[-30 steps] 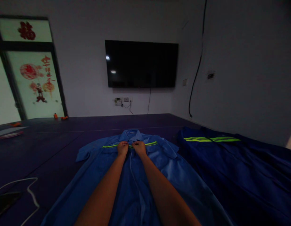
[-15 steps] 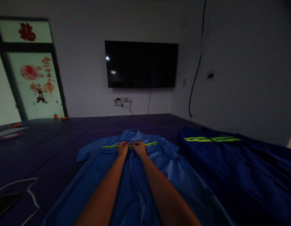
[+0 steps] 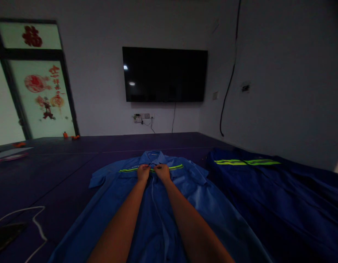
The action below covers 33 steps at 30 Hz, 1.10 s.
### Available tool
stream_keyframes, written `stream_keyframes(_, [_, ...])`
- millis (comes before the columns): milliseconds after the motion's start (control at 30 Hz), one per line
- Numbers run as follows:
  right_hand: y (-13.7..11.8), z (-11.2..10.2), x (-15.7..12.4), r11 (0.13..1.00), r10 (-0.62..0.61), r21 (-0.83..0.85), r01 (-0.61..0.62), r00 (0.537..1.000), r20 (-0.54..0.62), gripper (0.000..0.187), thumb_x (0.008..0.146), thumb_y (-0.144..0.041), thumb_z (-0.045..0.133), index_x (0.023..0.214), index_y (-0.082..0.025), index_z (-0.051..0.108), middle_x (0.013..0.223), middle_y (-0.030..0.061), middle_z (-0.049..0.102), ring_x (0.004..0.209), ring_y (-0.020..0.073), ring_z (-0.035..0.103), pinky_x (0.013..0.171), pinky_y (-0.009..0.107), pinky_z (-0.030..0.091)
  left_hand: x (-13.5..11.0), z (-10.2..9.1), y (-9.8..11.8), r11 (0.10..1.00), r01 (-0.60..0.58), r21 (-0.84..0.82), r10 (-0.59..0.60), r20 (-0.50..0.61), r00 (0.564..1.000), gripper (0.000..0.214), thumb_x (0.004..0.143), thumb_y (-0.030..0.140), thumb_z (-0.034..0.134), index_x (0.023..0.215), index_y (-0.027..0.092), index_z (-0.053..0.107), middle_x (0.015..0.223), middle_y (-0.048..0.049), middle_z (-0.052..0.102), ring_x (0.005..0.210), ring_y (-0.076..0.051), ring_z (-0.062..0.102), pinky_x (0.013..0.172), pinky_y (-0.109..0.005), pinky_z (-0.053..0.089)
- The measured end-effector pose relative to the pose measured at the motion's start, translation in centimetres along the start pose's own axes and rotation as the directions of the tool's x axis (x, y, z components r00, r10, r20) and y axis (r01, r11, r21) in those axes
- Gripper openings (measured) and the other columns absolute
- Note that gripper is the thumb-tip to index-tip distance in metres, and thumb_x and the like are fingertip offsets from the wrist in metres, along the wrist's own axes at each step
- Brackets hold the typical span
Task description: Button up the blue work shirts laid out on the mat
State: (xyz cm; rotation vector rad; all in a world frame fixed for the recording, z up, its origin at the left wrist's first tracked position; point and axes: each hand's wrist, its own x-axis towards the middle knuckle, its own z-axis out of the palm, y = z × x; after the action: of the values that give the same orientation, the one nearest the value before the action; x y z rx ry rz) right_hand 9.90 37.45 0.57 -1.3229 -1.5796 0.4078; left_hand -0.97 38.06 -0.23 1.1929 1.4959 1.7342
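Observation:
A blue short-sleeved work shirt [image 3: 185, 186] with a yellow-green reflective stripe across the chest lies front up before me, its collar pointing away. Both hands meet at its front opening, just below the collar. My left hand [image 3: 143, 171] pinches the left edge of the placket at the stripe. Close beside it, my right hand [image 3: 162, 171] has its fingers closed on the opposite edge. The fingertips nearly touch, and whatever small fastening may be between them is too small to make out.
A darker blue garment [image 3: 267, 190] with a similar stripe lies on the right. At the lower left are a white cable [image 3: 39, 226] and a dark flat object [image 3: 7, 233]. Small orange items [image 3: 65, 135] sit near the door. The purple surface [image 3: 70, 160] reaches the wall.
The view has shifted very slightly. Both hands keep their hold at the same spot on the shirt front, with no clear movement of the cloth.

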Motion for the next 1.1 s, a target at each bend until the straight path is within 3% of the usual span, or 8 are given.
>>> stream_keyframes(1100, [0.06, 0.13, 0.09, 1.0, -0.016, -0.019, 0.016, 1.0, -0.025, 0.017, 0.07, -0.017, 0.052, 0.067, -0.014, 0.069, 0.064, 0.0041, 0.068, 0.064, 0.0153, 0.062, 0.055, 0.019, 0.042, -0.09, 0.05, 0.2, 1.0, 0.026, -0.013, -0.026, -0.008, 1.0, 0.008, 0.06, 0.015, 0.062, 0.068, 0.015, 0.063, 0.054, 0.0018, 0.058, 0.054, -0.012, 0.057, 0.054, -0.022, 0.043])
